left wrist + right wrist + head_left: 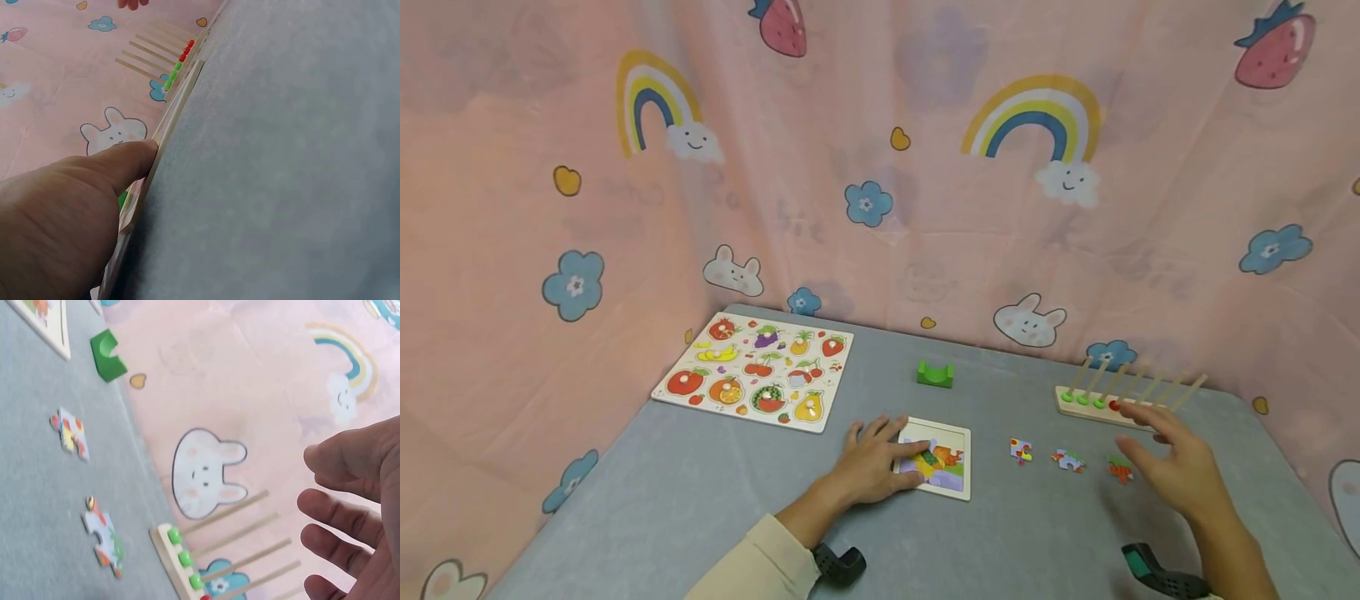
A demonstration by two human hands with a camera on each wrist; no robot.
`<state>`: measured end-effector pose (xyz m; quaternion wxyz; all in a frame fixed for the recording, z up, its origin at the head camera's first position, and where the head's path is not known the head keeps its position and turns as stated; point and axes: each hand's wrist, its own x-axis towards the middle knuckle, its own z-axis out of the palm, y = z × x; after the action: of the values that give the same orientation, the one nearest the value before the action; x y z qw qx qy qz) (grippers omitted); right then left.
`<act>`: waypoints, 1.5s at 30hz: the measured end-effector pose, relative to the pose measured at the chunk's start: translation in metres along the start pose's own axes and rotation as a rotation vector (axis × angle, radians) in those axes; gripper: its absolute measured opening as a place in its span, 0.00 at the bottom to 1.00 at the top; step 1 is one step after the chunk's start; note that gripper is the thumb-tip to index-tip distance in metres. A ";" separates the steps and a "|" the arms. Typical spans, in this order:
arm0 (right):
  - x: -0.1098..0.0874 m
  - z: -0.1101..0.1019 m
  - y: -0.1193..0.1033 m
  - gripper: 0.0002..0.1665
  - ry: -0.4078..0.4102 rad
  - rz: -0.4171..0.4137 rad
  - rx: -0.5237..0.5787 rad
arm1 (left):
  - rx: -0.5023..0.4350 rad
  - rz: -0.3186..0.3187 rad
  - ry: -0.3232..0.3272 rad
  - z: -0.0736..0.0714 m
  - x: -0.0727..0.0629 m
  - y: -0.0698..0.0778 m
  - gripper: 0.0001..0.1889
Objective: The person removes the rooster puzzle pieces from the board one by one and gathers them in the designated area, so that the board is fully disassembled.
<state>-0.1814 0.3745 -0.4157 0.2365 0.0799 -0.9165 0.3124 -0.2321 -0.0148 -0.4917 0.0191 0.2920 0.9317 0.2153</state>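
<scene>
My left hand point(868, 467) rests on the left side of a small wooden puzzle tray point(966, 467), fingers spread and reaching onto its picture. Part of the picture is hidden beneath them. In the left wrist view the thumb point(125, 159) touches the tray's edge. To the tray's right lie three loose jigsaw pieces: one red and yellow point(1020, 451), one bluish point(1068, 460) and one orange and green point(1120, 470). My right hand point(1183, 475) hovers just right of the last piece, its fingers apart and nothing between them, as the right wrist view also shows.
A large fruit puzzle board point(790, 379) lies at the back left. Behind the tray stands a green block point(935, 375) with a curved notch. A wooden peg rack point(1067, 405) with green and red beads is at the back right, its pegs upright. A pink curtain point(887, 250) borders the table.
</scene>
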 end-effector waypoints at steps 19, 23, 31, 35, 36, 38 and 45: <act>0.004 0.011 -0.027 0.27 -0.003 -0.062 0.121 | -0.072 -0.055 0.071 0.000 0.001 0.002 0.38; 0.004 0.014 -0.035 0.27 -0.008 -0.064 0.141 | -0.086 -0.051 0.085 0.000 0.000 0.002 0.37; 0.011 0.022 -0.055 0.28 -0.013 -0.097 0.183 | -0.060 -0.045 0.084 -0.002 0.000 0.003 0.38; 0.015 0.026 -0.068 0.28 -0.030 -0.110 0.200 | -0.044 -0.048 0.082 -0.002 0.000 0.003 0.38; 0.016 0.027 -0.070 0.28 -0.036 -0.111 0.205 | -0.042 -0.048 0.083 -0.002 0.000 0.002 0.38; 0.018 0.029 -0.075 0.27 -0.044 -0.118 0.221 | -0.038 -0.047 0.087 -0.002 0.000 0.002 0.39; 0.023 0.038 -0.089 0.28 -0.033 -0.173 0.268 | -0.039 -0.041 0.084 -0.002 0.000 0.002 0.38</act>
<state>-0.1895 0.2809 -0.3834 0.2347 0.1944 -0.8602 0.4090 -0.2313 -0.0136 -0.4892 -0.0099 0.2634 0.9330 0.2451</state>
